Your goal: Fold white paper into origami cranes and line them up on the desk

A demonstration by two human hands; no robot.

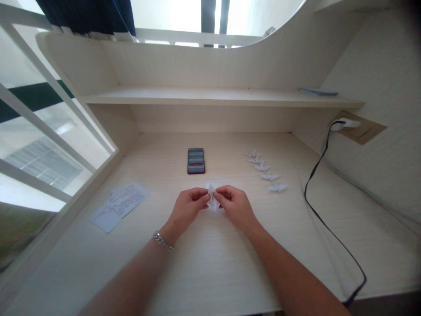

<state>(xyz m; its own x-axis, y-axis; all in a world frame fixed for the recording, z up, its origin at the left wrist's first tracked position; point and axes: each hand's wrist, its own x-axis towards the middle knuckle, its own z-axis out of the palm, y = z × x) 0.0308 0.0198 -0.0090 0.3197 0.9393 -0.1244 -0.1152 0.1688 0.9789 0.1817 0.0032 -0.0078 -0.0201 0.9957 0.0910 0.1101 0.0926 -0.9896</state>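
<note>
Through the head camera I have the small folded white paper [212, 192] between my 2 hands, over the middle of the table [213, 267]. The fingers of my left hand [187, 206] pinch its left side, and those of my right hand [236, 207] pinch its right; the fingertips cover both side edges, while its pointed top and pleated lower part show between them. Just beyond it, nearest to being in my way, lies a dark rectangular object [196, 161], its face blurred into blocks. Off to the right I count 5 folded paper cranes [269, 177] in a slanting row. Printed paper [120, 206] lies well to the left. A black cable [324, 216] drops from the wall outlet [365, 131] across the table's right side, clear of my right forearm.
</note>
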